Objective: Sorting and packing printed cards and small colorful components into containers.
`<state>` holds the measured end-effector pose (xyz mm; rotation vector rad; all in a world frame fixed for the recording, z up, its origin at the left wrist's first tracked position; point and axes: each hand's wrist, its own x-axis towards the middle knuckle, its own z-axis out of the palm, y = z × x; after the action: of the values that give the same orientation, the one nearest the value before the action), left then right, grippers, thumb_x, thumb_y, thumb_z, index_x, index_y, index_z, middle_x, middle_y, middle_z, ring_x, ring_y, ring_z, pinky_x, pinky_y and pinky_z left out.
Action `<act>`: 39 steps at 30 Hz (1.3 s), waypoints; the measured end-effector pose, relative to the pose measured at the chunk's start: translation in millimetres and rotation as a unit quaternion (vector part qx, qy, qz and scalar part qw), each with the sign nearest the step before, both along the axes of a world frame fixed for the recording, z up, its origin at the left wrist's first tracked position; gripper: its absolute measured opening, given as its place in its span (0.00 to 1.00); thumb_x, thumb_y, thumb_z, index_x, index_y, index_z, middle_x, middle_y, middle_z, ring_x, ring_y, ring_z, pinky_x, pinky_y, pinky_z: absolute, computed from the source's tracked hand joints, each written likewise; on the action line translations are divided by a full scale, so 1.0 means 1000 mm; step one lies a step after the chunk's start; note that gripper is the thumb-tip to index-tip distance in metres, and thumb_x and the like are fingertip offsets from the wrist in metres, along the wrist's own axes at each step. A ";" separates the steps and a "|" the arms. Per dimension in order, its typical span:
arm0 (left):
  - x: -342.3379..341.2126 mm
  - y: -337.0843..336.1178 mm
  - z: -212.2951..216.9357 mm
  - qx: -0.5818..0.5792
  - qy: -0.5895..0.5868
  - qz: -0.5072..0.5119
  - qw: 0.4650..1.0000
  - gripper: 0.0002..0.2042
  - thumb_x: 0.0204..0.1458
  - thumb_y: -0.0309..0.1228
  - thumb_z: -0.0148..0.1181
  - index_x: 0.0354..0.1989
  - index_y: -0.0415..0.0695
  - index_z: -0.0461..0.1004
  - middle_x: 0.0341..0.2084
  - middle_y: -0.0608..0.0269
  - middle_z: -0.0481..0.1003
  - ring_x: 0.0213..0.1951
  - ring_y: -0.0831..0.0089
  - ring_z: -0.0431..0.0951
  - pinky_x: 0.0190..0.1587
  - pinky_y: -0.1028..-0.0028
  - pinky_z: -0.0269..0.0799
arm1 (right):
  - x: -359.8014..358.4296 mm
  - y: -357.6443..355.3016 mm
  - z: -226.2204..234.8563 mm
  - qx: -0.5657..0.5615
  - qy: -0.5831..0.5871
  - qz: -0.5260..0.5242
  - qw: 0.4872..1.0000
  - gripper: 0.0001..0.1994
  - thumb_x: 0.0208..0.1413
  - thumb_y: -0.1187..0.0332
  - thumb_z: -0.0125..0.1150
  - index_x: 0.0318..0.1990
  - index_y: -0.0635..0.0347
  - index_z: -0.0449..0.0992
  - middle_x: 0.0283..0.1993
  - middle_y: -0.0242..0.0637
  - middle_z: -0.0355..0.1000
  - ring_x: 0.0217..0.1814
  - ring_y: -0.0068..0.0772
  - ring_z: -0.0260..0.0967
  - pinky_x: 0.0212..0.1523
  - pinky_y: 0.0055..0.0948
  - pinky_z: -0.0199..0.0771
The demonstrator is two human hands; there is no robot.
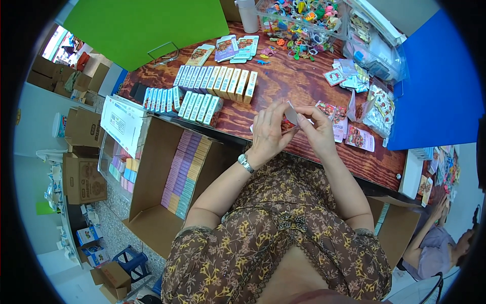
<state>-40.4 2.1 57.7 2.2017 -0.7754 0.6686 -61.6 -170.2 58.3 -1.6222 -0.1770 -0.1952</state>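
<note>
Over the table's near edge, both hands meet around a small printed carton (pixel 290 114) with a pale inner flap standing up. My left hand (pixel 268 130), a watch on its wrist, has its fingers wrapped round the carton and hides most of it. The thumb and fingers of my right hand (pixel 320 133) pinch its right side. Just right of that hand lie flat pink printed cartons (pixel 360 139). Rows of small finished-looking boxes (pixel 217 81) stand on edge to the left, with green-sided boxes (pixel 200 107) in front of them.
At the back, a clear bin (pixel 304 23) overflows with colourful small toys. A green panel (pixel 147 30) and a blue panel (pixel 430 86) flank the table. An open cardboard box (pixel 152 187) of stacked pastel boxes stands below left. Another person (pixel 433 248) sits at far right.
</note>
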 end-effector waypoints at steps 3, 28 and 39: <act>-0.002 0.000 0.000 -0.020 0.037 0.000 0.999 0.39 0.39 0.32 0.77 0.61 0.38 0.64 0.52 0.47 0.72 0.45 0.53 0.75 0.45 0.59 0.69 | -0.001 0.003 0.009 0.079 0.075 0.010 0.994 0.09 0.65 0.74 0.58 0.49 0.66 0.77 0.46 0.34 0.77 0.47 0.19 0.73 0.47 0.23 0.76; -0.008 -0.002 -0.007 0.090 0.024 0.019 0.995 0.48 0.39 0.34 0.73 0.69 0.27 0.55 0.67 0.36 0.59 0.52 0.50 0.69 0.52 0.58 0.63 | -0.027 0.017 0.009 -0.096 0.011 -0.051 0.994 0.19 0.69 0.76 0.49 0.65 0.69 0.69 0.63 0.47 0.72 0.66 0.32 0.69 0.64 0.30 0.68; -0.004 -0.007 0.013 0.146 0.048 -0.014 0.988 0.48 0.40 0.36 0.72 0.70 0.30 0.55 0.66 0.38 0.60 0.56 0.49 0.68 0.54 0.56 0.62 | -0.013 0.005 -0.004 -0.047 0.067 -0.062 0.995 0.20 0.66 0.76 0.55 0.65 0.67 0.68 0.63 0.45 0.71 0.65 0.32 0.69 0.62 0.31 0.71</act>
<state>-44.8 -4.8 70.8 2.4599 -0.8990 0.4525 -74.2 -165.0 54.0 -1.7354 0.0178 -0.1736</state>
